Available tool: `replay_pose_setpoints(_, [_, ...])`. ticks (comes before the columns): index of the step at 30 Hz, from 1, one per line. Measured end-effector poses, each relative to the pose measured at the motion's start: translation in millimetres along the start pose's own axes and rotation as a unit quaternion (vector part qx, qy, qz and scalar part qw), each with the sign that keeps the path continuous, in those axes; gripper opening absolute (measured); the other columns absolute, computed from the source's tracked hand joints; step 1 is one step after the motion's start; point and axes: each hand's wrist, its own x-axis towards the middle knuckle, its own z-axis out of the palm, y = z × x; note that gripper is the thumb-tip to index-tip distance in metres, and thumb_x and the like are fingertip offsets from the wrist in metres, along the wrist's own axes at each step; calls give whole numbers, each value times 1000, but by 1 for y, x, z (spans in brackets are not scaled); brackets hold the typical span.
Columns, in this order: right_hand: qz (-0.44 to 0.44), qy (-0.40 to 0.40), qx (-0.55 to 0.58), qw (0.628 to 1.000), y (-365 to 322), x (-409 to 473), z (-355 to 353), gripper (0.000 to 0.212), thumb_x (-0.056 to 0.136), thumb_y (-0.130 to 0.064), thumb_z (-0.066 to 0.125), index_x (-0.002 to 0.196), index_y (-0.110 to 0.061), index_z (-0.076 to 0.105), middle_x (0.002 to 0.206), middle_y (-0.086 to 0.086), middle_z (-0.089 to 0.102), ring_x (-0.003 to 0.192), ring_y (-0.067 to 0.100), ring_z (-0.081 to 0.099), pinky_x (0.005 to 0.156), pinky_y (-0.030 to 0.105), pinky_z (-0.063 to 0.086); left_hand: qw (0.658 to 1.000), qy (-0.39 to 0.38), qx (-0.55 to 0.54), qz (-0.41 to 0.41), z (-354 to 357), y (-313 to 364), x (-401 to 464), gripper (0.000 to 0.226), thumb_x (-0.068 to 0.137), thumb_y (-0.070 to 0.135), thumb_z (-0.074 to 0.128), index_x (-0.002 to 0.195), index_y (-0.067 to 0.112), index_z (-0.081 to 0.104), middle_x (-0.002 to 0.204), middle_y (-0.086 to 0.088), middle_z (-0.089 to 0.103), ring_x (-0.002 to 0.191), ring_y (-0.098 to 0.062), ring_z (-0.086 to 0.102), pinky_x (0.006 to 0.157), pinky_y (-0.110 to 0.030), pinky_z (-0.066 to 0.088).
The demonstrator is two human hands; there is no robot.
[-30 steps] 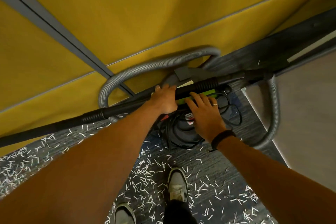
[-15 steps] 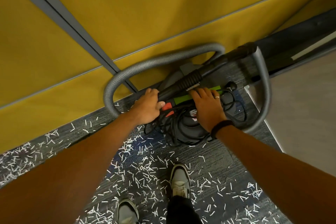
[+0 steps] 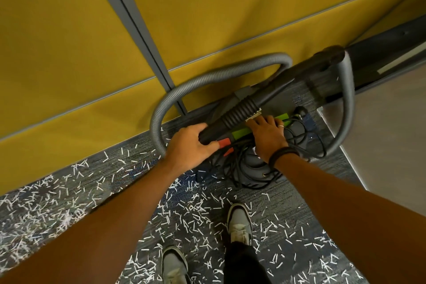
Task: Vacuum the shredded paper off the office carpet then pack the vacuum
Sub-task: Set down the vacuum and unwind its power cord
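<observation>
1. My left hand (image 3: 191, 145) is gripping the black wand (image 3: 239, 115), fingers curled round its lower end.
2. My right hand (image 3: 267, 136) is resting on the vacuum (image 3: 255, 163), fingers lying fairly straight over its green bar, holding nothing.
3. Shredded paper (image 3: 191, 205) is lying on the carpet behind both hands, around my shoes.
4. The cord (image 3: 232, 166) bunched under my right hand could be snagging the wand as I lift.

The left hand (image 3: 189, 145) grips the lower end of the black wand (image 3: 239, 114). The right hand (image 3: 267, 134) rests on the vacuum (image 3: 255, 166) by its green handle (image 3: 242, 132). Shredded paper (image 3: 196, 210) litters the carpet (image 3: 299, 193) around two grey shoes (image 3: 239, 223).
</observation>
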Motion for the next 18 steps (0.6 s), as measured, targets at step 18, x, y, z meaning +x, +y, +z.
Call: replay_pose_setpoints(18, [-90,2,2,996,-159,-73,47,74,81,-9,73,144,-30,42,143,-2,44,133,27,37,117,54,19,998,6,60,-7,-66,-77,-128,16,78,39,73,81,44,58,65,9,63,58,-6,63,50,-24,39])
